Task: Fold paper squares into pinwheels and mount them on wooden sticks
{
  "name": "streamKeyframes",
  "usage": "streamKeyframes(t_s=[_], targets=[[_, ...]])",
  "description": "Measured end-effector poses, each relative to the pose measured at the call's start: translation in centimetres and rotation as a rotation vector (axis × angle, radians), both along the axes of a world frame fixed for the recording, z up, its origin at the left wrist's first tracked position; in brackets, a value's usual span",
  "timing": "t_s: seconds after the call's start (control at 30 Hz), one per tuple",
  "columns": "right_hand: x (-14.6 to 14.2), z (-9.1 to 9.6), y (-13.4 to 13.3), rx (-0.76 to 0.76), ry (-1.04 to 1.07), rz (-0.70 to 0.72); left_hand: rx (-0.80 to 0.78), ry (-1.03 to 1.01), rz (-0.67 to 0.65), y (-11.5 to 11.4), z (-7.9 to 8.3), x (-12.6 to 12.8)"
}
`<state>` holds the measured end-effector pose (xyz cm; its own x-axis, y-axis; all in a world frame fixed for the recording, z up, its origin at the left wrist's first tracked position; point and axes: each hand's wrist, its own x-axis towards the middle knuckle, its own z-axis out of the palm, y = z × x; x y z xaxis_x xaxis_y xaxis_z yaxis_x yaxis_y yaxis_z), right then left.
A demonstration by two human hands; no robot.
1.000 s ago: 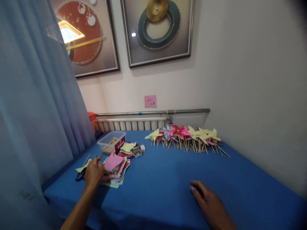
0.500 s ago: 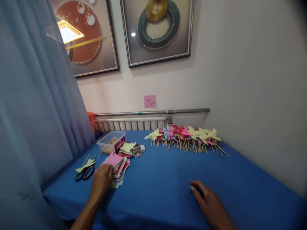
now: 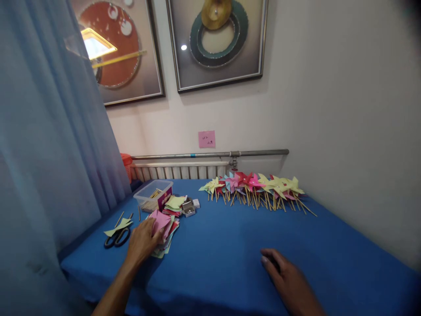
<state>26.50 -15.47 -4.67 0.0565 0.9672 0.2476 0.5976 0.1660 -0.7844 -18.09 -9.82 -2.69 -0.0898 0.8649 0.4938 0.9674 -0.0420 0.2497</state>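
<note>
My left hand (image 3: pixel 144 240) is on a stack of cut coloured paper (image 3: pixel 168 240). Its fingers and thumb close about the pink paper sheet (image 3: pixel 160 220) on top; how many sheets are gripped I cannot tell. My right hand (image 3: pixel 285 276) rests on the blue cloth at the front right, empty, fingers loosely curved and thumb apart. Left of the stack, black-handled scissors (image 3: pixel 121 237) lie partly under pale green paper (image 3: pixel 119 226). Behind the stack sits a smaller paper pile (image 3: pixel 174 203), beside a small open box (image 3: pixel 188 208) with shiny bits inside.
A clear plastic tub (image 3: pixel 141 195) holds thin sticks at the back left. Several finished paper pinwheels (image 3: pixel 253 184) lie in a row along the back right. A blue curtain (image 3: pixel 59 131) hangs at the left, and a metal pipe (image 3: pixel 210 155) runs along the wall.
My left hand has moved slightly forward and right, from the stack's near-left edge onto the top pink sheet, its fingers reaching further over it. My right hand has stayed in place.
</note>
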Motion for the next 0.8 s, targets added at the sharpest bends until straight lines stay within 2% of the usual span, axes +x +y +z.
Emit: streamKeyframes(t_s=[0.1, 0.3, 0.4, 0.63, 0.8], targets=[[-0.1, 0.1, -0.1, -0.011, 0.007, -0.006, -0.028, 0.087, -0.014, 0.0, -0.8, 0.3], [-0.2, 0.1, -0.2, -0.001, 0.011, -0.007, -0.001, 0.175, 0.098, -0.1, -2.0, 0.8], [-0.1, 0.1, -0.2, 0.004, 0.009, -0.012, 0.024, 0.118, 0.115, 0.0, -1.9, 0.8], [-0.1, 0.1, -0.1, 0.006, 0.015, -0.013, 0.025, -0.167, 0.104, -0.2, -1.6, 0.8], [0.1, 0.1, 0.1, -0.005, 0.028, -0.021, 0.203, -0.22, 0.168, -0.3, -0.9, 0.8]])
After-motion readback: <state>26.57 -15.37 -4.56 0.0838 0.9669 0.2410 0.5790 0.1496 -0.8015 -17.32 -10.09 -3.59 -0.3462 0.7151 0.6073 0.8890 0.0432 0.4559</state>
